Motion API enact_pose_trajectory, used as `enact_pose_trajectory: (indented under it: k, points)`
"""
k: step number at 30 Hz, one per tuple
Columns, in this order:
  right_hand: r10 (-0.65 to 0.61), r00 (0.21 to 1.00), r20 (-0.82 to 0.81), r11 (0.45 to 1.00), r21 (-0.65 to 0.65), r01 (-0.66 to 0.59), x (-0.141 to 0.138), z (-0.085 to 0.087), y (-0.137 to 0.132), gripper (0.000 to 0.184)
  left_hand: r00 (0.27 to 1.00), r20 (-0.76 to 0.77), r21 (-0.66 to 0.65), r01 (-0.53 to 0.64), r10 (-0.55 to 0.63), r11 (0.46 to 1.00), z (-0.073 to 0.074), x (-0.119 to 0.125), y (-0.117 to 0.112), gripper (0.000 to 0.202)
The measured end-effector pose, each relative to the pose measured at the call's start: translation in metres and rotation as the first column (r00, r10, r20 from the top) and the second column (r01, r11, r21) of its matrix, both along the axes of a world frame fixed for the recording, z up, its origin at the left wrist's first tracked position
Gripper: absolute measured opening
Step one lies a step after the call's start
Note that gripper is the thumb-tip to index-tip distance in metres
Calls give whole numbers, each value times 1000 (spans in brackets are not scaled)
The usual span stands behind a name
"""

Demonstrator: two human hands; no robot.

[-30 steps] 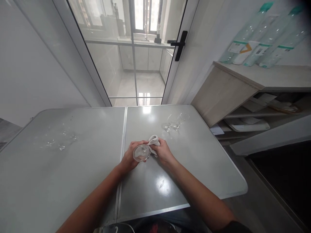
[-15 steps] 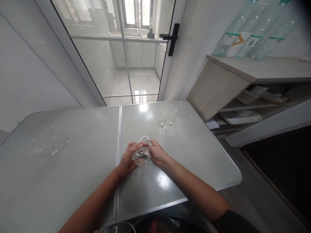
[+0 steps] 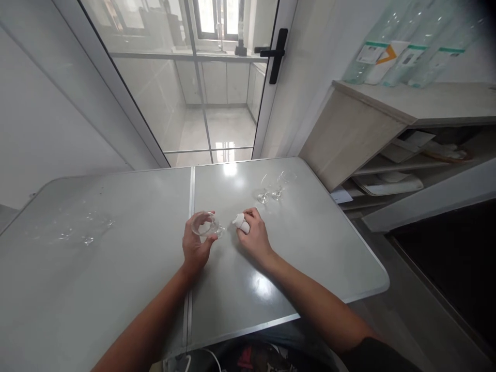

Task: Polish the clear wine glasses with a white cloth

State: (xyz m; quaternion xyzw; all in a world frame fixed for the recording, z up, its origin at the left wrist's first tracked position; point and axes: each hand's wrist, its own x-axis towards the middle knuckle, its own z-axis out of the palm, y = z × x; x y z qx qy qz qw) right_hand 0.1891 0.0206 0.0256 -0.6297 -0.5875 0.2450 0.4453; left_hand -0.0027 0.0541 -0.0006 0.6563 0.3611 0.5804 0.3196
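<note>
My left hand (image 3: pixel 196 243) is wrapped round the bowl of a clear stemmed glass (image 3: pixel 205 225), which is tilted so its foot points to the right. A bunched white cloth (image 3: pixel 241 223) is gripped in my right hand (image 3: pixel 254 232), a short gap away from the glass. Both hands are over the middle of the grey table (image 3: pixel 232 299), near its metal seam. Two more clear stemmed glasses (image 3: pixel 276 194) stand behind my right hand, toward the table's far right corner.
Several clear glasses (image 3: pixel 88 240) are on the left half of the table, hard to make out. A glass door with a black handle (image 3: pixel 277 54) stands beyond the far edge. Several large plastic bottles (image 3: pixel 403 59) stand on a wooden shelf unit (image 3: pixel 387 108) at the right.
My hands, together round the glass before, have come apart. The right hand has drawn the cloth away to the right; the left has tipped the glass and shifted slightly left.
</note>
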Motion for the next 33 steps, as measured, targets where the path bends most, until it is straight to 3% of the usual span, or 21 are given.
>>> enact_pose_trajectory:
  k: [4, 8, 11, 14, 25, 30, 33]
  points:
    - [220, 931, 292, 975, -85, -204, -2, 12, -9, 37, 999, 28, -46, -32, 33, 998, 5, 2, 3, 54]
    - [496, 710, 500, 868, -248, -431, -6, 21, -18, 64, 999, 32, -86, -24, 27, 996, 5, 1, 3, 54]
    - [570, 594, 568, 820, -344, -458, -9, 20, -22, 87, 999, 9, -118, -30, 31, 993, 6, 1, 2, 52]
    - [591, 543, 596, 806, -405, -432, -12, 15, -22, 93, 1000, -13, -145, -19, 17, 989, 6, 2, 2, 53]
    - [561, 567, 603, 827, -442, -349, -16, 12, -21, 88, 999, -28, -219, 34, -41, 975, -1, 7, 8, 54]
    - [516, 618, 593, 847, -459, -268, -12, 10, -17, 90, 997, 1, -217, 76, -77, 973, -6, 5, 11, 87]
    - [461, 658, 595, 866, -464, -186, -1, 9, -9, 87, 999, -21, -213, 31, -37, 977, -6, 3, 10, 82]
